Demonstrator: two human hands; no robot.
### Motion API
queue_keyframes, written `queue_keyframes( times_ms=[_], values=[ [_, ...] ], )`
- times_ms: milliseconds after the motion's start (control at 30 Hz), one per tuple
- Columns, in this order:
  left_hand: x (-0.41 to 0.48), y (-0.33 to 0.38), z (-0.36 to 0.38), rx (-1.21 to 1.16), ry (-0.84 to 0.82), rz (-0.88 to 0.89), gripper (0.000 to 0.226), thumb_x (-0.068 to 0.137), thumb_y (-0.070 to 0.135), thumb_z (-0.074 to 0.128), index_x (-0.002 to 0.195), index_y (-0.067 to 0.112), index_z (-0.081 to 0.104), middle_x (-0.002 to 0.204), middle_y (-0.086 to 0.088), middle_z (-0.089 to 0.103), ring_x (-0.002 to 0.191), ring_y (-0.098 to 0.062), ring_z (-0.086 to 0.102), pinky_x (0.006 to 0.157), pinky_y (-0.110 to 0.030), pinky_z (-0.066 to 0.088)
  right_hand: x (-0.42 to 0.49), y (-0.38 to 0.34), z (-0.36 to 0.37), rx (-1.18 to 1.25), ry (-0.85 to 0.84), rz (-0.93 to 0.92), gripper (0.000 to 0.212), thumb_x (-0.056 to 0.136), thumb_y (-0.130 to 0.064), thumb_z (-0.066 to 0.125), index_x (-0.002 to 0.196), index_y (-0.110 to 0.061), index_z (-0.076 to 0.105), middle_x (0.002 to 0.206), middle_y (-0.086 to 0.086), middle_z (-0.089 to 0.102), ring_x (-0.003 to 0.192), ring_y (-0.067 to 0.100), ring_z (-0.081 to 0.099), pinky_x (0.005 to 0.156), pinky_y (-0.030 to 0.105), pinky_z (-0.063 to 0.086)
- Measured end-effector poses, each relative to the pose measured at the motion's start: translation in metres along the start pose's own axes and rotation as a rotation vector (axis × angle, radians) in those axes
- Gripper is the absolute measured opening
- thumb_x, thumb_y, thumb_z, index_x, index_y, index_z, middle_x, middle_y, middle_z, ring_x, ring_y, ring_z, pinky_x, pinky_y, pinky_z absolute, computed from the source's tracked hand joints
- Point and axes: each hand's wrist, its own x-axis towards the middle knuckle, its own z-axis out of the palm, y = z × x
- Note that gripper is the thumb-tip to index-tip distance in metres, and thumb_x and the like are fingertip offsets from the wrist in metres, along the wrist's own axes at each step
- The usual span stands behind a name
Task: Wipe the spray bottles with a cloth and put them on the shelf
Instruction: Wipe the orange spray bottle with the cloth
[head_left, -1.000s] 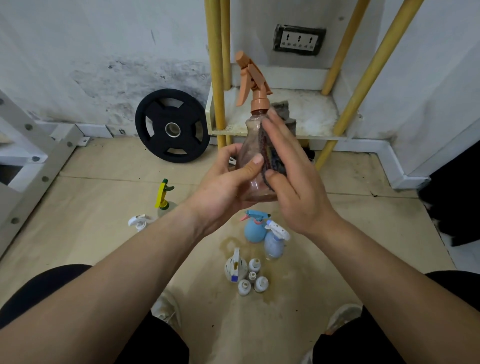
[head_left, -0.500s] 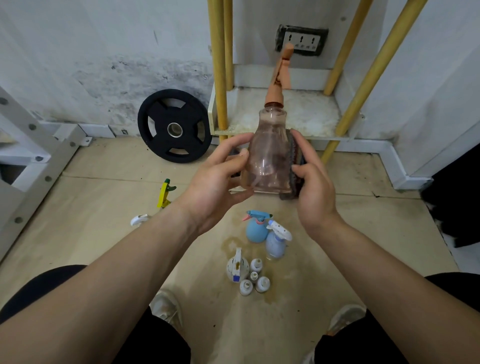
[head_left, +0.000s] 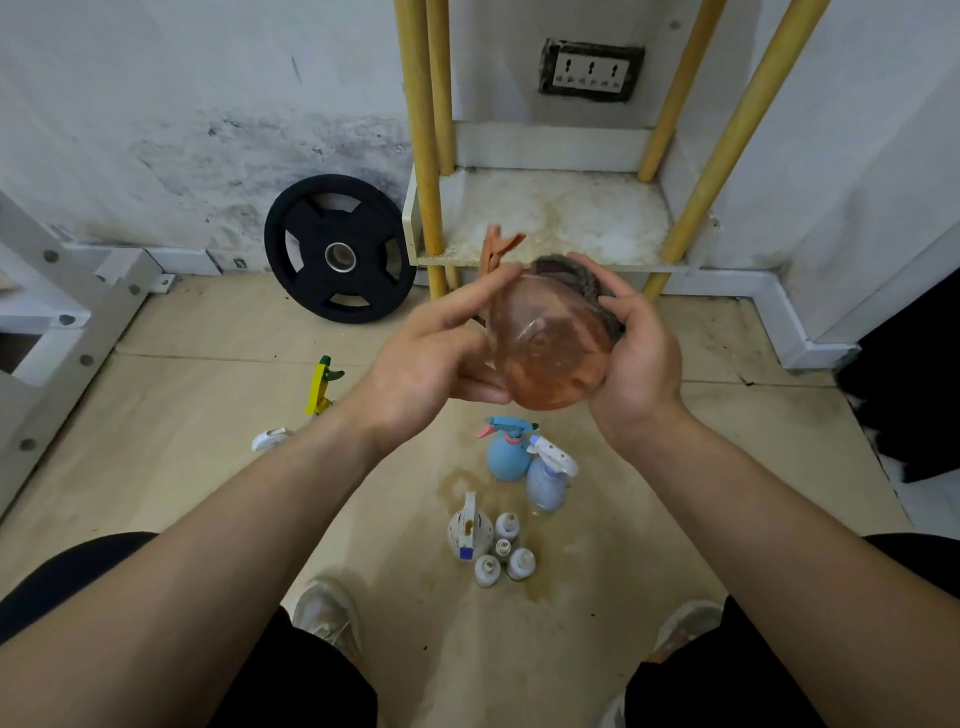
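Right hand (head_left: 639, 358) cups the dark cloth (head_left: 576, 270) against the pink spray bottle (head_left: 550, 348), centre frame.
My left hand (head_left: 436, 353) steadies it with nearly straight fingers; no bottle stands on the shelf (head_left: 561, 218) above yet, and the other bottles (head_left: 506, 457) wait on the floor below.

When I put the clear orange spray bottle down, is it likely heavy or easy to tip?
Probably light: no liquid shows inside the clear orange spray bottle. Its base looks broad, so upright it should stand steadily. On its side, the round body may roll.
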Motion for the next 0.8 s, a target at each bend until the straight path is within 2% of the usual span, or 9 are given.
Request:
queue_keyframes(
  times_ms=[133,233,300,367,433,500,600,733,800],
  values=[
    [-0.003,-0.005,0.001,0.227,-0.085,0.136,0.094,0.083,-0.023,0.058,0.157,0.029,0.033,0.164,0.007,0.028,0.104,-0.024,0.072,0.075,-0.03,0.062,0.004,-0.002,-0.004,0.07,0.014,0.027,0.05,0.076,-0.02,0.045,0.117,-0.011,0.072,0.12,0.016,0.072,0.114,0.03,0.068,0.095,0.042,0.055],
    [0.0,-0.013,0.0,0.408,-0.086,0.199,0.105,0.079,-0.013,0.072,0.159,0.035,0.024,0.159,0.007,0.032,0.092,-0.009,0.068,0.074,-0.023,0.057,0.003,-0.003,-0.003,0.141,-0.001,0.064,0.051,0.079,-0.019,0.046,0.123,-0.006,0.069,0.123,0.021,0.07,0.112,0.031,0.068,0.097,0.045,0.055],
    [0.003,-0.017,-0.003,0.558,-0.047,0.27,0.113,0.071,0.002,0.085,0.159,0.038,0.023,0.151,0.006,0.038,0.105,-0.008,0.061,0.081,-0.023,0.055,0.001,0.0,-0.002,0.16,-0.023,0.101,0.048,0.09,-0.016,0.041,0.13,-0.001,0.063,0.127,0.026,0.066,0.114,0.035,0.066,0.101,0.049,0.052],
    [0.005,-0.019,-0.007,0.747,0.016,0.346,0.117,0.06,0.033,0.096,0.156,0.04,0.029,0.138,0.009,0.046,0.113,-0.006,0.054,0.09,-0.021,0.05,-0.001,0.003,-0.001,0.193,-0.05,0.142,0.047,0.096,-0.015,0.035,0.134,0.002,0.058,0.124,0.025,0.066,0.111,0.036,0.065,0.1,0.049,0.052],
    [0.007,-0.021,-0.009,0.848,0.086,0.376,0.113,0.052,0.059,0.091,0.15,0.039,0.038,0.132,0.013,0.05,0.113,-0.006,0.052,0.094,-0.023,0.045,-0.002,0.006,0.0,0.197,-0.052,0.139,0.05,0.095,-0.017,0.036,0.135,0.005,0.056,0.115,0.021,0.067,0.104,0.03,0.065,0.092,0.043,0.054],
    [0.009,-0.025,-0.011,0.782,0.093,0.377,0.109,0.051,0.064,0.087,0.145,0.032,0.043,0.135,0.011,0.053,0.123,-0.012,0.051,0.105,-0.03,0.042,-0.003,0.008,0.001,0.164,-0.056,0.117,0.054,0.09,-0.02,0.041,0.136,0.004,0.056,0.115,0.019,0.067,0.105,0.029,0.065,0.093,0.042,0.053],
    [0.009,-0.031,-0.009,0.473,0.022,0.316,0.102,0.058,0.039,0.098,0.143,0.026,0.042,0.134,0.006,0.057,0.128,-0.018,0.056,0.105,-0.042,0.049,-0.005,0.005,0.003,0.027,-0.09,-0.001,0.051,0.085,-0.019,0.043,0.127,-0.008,0.067,0.129,0.015,0.066,0.121,0.028,0.063,0.105,0.043,0.05],
    [0.005,-0.027,-0.002,0.278,0.008,0.242,0.089,0.067,0.027,0.095,0.138,0.031,0.042,0.126,0.012,0.063,0.113,-0.007,0.064,0.085,-0.03,0.054,-0.013,-0.005,0.005,-0.352,-0.182,-0.293,0.055,0.087,-0.014,0.037,0.137,-0.013,0.059,0.142,0.004,0.058,0.134,0.011,0.052,0.111,0.03,0.044],
    [0.005,-0.027,-0.002,0.255,0.031,0.247,0.086,0.066,0.03,0.093,0.135,0.034,0.043,0.127,0.011,0.063,0.113,-0.008,0.064,0.086,-0.026,0.053,-0.015,-0.008,0.001,-0.569,-0.286,-0.45,0.058,0.089,-0.01,0.037,0.145,-0.008,0.05,0.147,0.004,0.052,0.14,0.008,0.044,0.114,0.025,0.036]
  ],
)
